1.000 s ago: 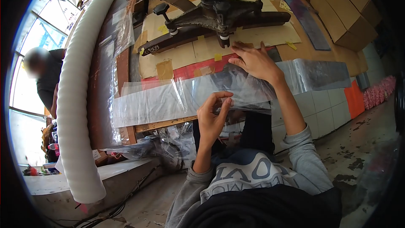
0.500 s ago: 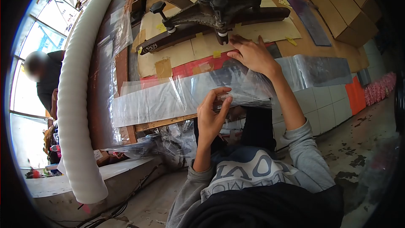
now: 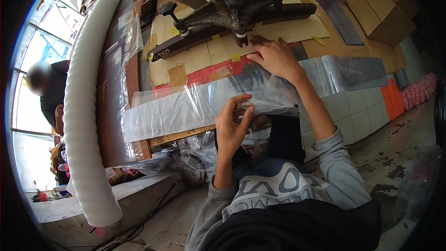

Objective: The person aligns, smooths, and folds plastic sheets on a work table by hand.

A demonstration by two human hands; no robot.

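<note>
My left hand (image 3: 231,123) is at the front edge of the table, over a long strip of clear plastic film (image 3: 167,116). Its fingers are half curled, with the thumb apart from them; I see nothing held between. Farther up and to the right, my right hand (image 3: 277,59) lies palm down with fingers apart, over the film's far edge and nothing visible in its grasp. Just beyond its fingertips stands a dark metal press head (image 3: 234,14) with a long curved bar (image 3: 200,42). Beneath the bar lies a tan board (image 3: 204,55) with a red strip (image 3: 204,75) along its near side.
A thick white foam roll (image 3: 83,111) runs along the left. Another clear plastic sheet (image 3: 350,75) hangs over the table at right. Cardboard boxes (image 3: 378,7) stand at the back right. A person (image 3: 55,90) is beyond the roll, at far left.
The view has shifted slightly. Both hands keep nearly the same places and poses over the plastic film.
</note>
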